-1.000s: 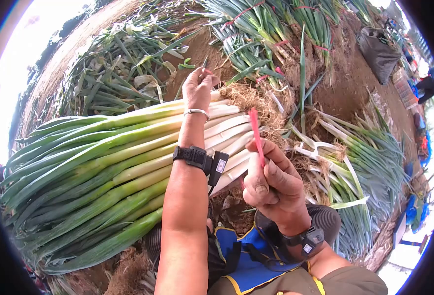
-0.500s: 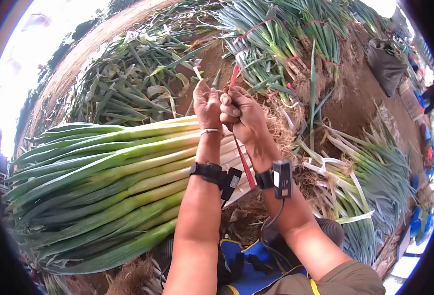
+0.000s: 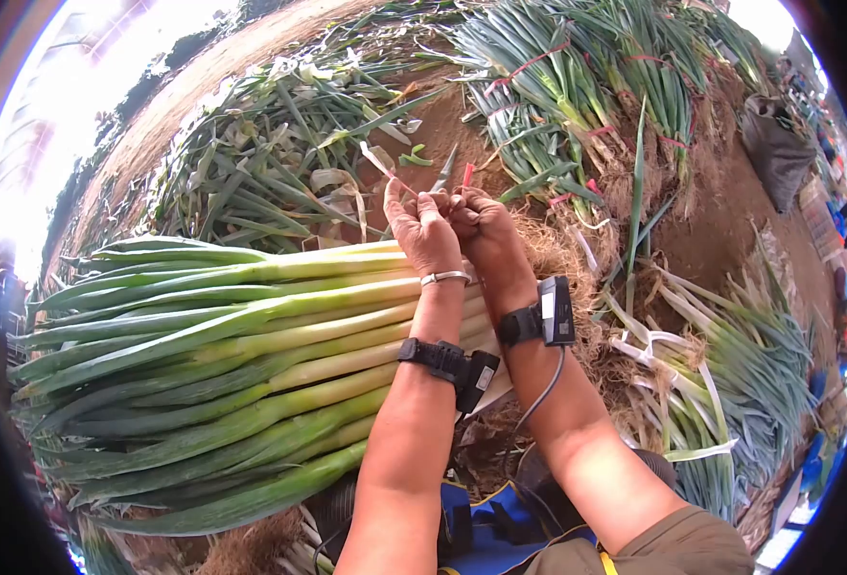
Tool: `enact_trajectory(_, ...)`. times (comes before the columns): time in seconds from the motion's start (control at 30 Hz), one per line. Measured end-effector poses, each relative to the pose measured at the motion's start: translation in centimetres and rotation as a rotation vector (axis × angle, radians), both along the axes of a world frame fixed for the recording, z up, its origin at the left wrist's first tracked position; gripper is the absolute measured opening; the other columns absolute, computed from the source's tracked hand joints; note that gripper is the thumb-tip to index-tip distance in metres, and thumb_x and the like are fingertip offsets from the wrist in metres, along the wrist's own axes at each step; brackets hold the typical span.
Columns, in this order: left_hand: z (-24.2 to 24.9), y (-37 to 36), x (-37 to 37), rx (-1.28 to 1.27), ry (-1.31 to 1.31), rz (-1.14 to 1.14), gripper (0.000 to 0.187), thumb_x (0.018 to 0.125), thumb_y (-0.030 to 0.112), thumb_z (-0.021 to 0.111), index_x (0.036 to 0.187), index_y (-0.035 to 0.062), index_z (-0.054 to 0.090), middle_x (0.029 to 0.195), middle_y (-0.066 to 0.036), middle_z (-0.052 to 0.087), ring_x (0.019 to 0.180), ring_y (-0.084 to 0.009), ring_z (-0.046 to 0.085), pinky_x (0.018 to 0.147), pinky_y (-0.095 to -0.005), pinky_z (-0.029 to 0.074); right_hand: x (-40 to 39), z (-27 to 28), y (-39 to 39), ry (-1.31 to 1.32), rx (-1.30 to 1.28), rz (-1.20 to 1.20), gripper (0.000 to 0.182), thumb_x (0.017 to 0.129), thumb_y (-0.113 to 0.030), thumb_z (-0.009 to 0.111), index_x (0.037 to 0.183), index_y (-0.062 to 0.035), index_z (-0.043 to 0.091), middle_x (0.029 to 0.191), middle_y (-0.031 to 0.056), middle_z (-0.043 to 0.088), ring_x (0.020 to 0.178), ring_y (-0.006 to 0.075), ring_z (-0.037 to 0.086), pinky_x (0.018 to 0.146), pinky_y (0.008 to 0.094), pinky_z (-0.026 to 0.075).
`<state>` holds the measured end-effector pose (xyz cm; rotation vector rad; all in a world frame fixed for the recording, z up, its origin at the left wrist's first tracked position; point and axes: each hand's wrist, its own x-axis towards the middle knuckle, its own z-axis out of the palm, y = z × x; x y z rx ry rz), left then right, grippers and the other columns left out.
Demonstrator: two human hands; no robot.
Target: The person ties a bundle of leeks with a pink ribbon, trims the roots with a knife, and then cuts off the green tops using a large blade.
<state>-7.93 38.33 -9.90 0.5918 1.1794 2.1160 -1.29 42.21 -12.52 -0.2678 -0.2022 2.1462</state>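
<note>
My left hand [image 3: 425, 230] is closed in a pinch, with a thin pale and pink strip [image 3: 377, 160] rising from its fingers. Right beside it, my right hand [image 3: 486, 228] is also closed, and a short red ribbon end [image 3: 467, 174] sticks up from its fingertips. The fingers of both hands meet above the white ends of a large row of leeks [image 3: 279, 355], which lies with its green leaves to the left. How the ribbon runs between the hands is hidden by the fingers.
Loose green leaves [image 3: 251, 163] are heaped at the upper left. Tied leek bunches [image 3: 577, 86] lie at the upper right, near a dark sack [image 3: 776, 149]. More leeks [image 3: 730, 355] lie at the right. A blue cloth [image 3: 505, 527] is at the bottom.
Both hands have moved slightly right and down in view. The long red tail that hung below my right hand no longer shows, and the red end above it looks shorter.
</note>
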Motion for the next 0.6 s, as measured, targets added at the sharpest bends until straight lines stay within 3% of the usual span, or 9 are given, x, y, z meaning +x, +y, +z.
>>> enact_trajectory(0.03, 0.1, -0.1, 0.1, -0.002, -0.002, -0.008, 0.041, 0.093, 0.000, 0.045, 0.133, 0.0035, 0.034, 0.081, -0.010, 0.063, 0.064, -0.0148, 0.062, 0.055, -0.0249, 0.050, 0.0, 0.1, -0.1, -0.002, -0.002, -0.008, 0.011, 0.094, -0.004, 0.044, 0.088, -0.0018, 0.053, 0.064, 0.0037, 0.053, 0.043, 0.0066, 0.043, 0.036, 0.0193, 0.032)
enact_trajectory(0.1, 0.5, -0.3, 0.1, -0.030, -0.057, -0.014, 0.042, 0.094, 0.001, 0.046, 0.134, 0.0047, 0.033, 0.082, -0.010, 0.065, 0.066, -0.0150, 0.063, 0.055, -0.0242, 0.051, -0.6, 1.2, -0.8, -0.331, -0.005, -0.272, 0.008, 0.093, -0.004, 0.047, 0.088, -0.0042, 0.053, 0.065, 0.0036, 0.054, 0.044, 0.0070, 0.043, 0.036, 0.0206, 0.032)
enact_trajectory(0.23, 1.1, -0.5, -0.6, -0.063, -0.059, -0.046, 0.045, 0.093, 0.001, 0.047, 0.135, 0.0047, 0.031, 0.088, -0.011, 0.065, 0.074, -0.0153, 0.065, 0.060, -0.0252, 0.054, -1.2, 2.0, -2.5, -0.517, 0.113, -0.485, 0.003, 0.093, -0.006, 0.053, 0.091, -0.0050, 0.054, 0.066, 0.0007, 0.053, 0.050, 0.0058, 0.043, 0.043, 0.0201, 0.034)
enact_trajectory(0.43, 1.7, 0.2, -1.6, -0.176, -0.061, -0.103, 0.044, 0.092, 0.000, 0.049, 0.134, 0.0035, 0.035, 0.092, -0.010, 0.065, 0.076, -0.0139, 0.064, 0.060, -0.0253, 0.053, -1.2, 1.5, -3.2, -0.553, 0.120, -0.572, 0.004, 0.092, -0.006, 0.054, 0.090, -0.0036, 0.056, 0.067, -0.0015, 0.050, 0.051, 0.0046, 0.042, 0.045, 0.0199, 0.033)
enact_trajectory(0.53, 2.0, 1.1, -2.7, -0.104, 0.044, -0.301, 0.029, 0.091, 0.002, 0.053, 0.120, 0.0007, 0.050, 0.089, -0.011, 0.068, 0.075, -0.0149, 0.066, 0.063, -0.0264, 0.055, -1.1, 1.4, -2.7, -0.689, 0.175, -0.527, 0.004, 0.091, -0.004, 0.054, 0.095, -0.0025, 0.055, 0.067, -0.0015, 0.050, 0.051, 0.0048, 0.042, 0.044, 0.0209, 0.034)
enact_trajectory(0.6, 2.8, 1.4, -3.3, -0.123, 0.080, -0.342, 0.025, 0.091, 0.003, 0.054, 0.115, 0.0008, 0.053, 0.089, -0.010, 0.068, 0.076, -0.0150, 0.066, 0.064, -0.0266, 0.055, -1.7, 1.4, -2.5, -0.710, 0.180, -0.579, 0.013, 0.089, -0.004, 0.054, 0.102, -0.0010, 0.051, 0.066, -0.0011, 0.050, 0.051, 0.0056, 0.044, 0.045, 0.0221, 0.035)
